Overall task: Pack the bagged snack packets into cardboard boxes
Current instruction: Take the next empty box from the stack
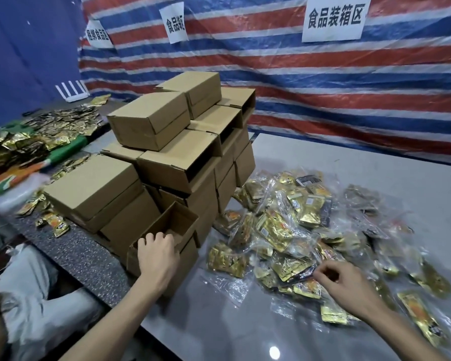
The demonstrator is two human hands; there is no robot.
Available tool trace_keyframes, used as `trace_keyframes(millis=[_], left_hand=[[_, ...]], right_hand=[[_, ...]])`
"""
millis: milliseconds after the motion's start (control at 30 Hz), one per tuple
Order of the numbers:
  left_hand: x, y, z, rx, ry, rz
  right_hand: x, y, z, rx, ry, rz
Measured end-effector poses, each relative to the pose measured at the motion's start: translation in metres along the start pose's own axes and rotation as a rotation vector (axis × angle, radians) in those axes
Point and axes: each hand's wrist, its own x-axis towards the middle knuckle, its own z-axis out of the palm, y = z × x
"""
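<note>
Two grips: left hand [156, 256] clasping open box [179, 221] rim, right hand [343, 284] seemingly pinching snack bag [294, 269].

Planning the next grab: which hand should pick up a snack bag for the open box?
Right: the right hand is at the bagged packets; the left hand holds the open box.

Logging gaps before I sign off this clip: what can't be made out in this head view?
All head view.
1. Floor of the open box: hidden by its near wall and the left hand gripping the rim.
2. Whether the right hand pinches a bag in the pile of bagged packets: crumpled clear plastic hides contact.
3. Packet print: too small.
4. Loose packets at left edge: blurred.
</note>
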Motion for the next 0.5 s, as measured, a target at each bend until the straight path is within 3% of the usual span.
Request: trace_keyframes(millis=[267, 500], left_hand=[[-0.024, -0.001, -0.033, -0.050, 0.063, 0.000], [-0.058, 0.021, -0.064, -0.094, 0.136, 0.124]], right_hand=[[0.000, 0.007, -0.001, 0.028, 0.030, -0.033], [-0.004, 0.011, 0.008, 0.026, 0.027, 0.006]])
